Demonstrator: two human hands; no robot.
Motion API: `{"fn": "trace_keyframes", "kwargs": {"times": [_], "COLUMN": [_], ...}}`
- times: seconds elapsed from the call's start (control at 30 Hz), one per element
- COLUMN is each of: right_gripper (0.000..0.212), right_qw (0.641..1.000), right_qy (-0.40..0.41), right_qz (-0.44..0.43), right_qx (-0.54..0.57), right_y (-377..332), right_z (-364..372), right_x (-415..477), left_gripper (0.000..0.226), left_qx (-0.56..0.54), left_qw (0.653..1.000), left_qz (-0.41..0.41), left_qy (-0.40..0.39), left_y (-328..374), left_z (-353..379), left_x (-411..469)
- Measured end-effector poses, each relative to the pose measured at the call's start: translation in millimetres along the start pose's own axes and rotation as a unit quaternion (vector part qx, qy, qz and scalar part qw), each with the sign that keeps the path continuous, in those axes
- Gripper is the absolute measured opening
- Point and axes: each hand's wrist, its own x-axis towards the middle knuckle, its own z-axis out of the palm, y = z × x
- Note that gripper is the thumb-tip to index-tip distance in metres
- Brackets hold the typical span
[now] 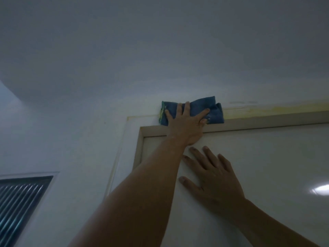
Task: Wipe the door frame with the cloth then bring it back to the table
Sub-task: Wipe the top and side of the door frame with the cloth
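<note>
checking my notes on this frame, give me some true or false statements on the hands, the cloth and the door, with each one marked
1. The left hand presses the blue cloth against the top of the door frame. True.
2. The right hand also grips the cloth. False: it lies flat on the door, below the frame and apart from the cloth.
3. A yellowish stain runs along the frame top to the right of the cloth. True.
4. The cloth is red. False: it is blue, with a green-yellow edge at its left end.
5. The slatted panel is to the right of the door. False: it is on the wall to the left, lower down.
</note>
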Motion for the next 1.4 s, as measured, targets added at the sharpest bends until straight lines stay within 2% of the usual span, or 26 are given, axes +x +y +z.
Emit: {"fn": "trace_keyframes", "kwargs": {"times": [0.17, 0.53, 0.8, 1.0, 1.27, 1.4], "right_gripper": [0.071, 0.073, 0.073, 0.072, 0.072, 0.073], "right_qw": [1.0, 1.0, 1.0, 1.0, 1.0, 1.0], "right_qy": [-0.011, -0.016, -0.011, -0.009, 0.008, 0.007], "right_qz": [0.015, 0.013, 0.007, -0.01, 0.0, -0.003], "right_qx": [-0.007, -0.006, 0.005, 0.01, 0.023, 0.022], "right_y": [-3, -1, 2, 13, 39, 47], "right_z": [-4, -6, -4, -6, -11, -13], "right_x": [0, 0, -1, -3, -11, -11], "left_gripper": [0.046, 0.045, 0.045, 0.05, 0.048, 0.047], "left_qx": [0.01, 0.026, 0.012, 0.02, 0.004, 0.022], "left_qw": [1.0, 0.996, 0.998, 0.999, 0.999, 0.999], "left_qz": [0.016, -0.068, -0.06, -0.026, -0.035, -0.026], "left_qy": [-0.004, -0.053, -0.021, -0.011, -0.021, -0.008], "left_y": [-40, -133, -108, -62, -1, -2], "left_z": [-5, -32, -20, -11, 0, 1], "left_x": [-13, -38, -32, -19, 5, 5]}}
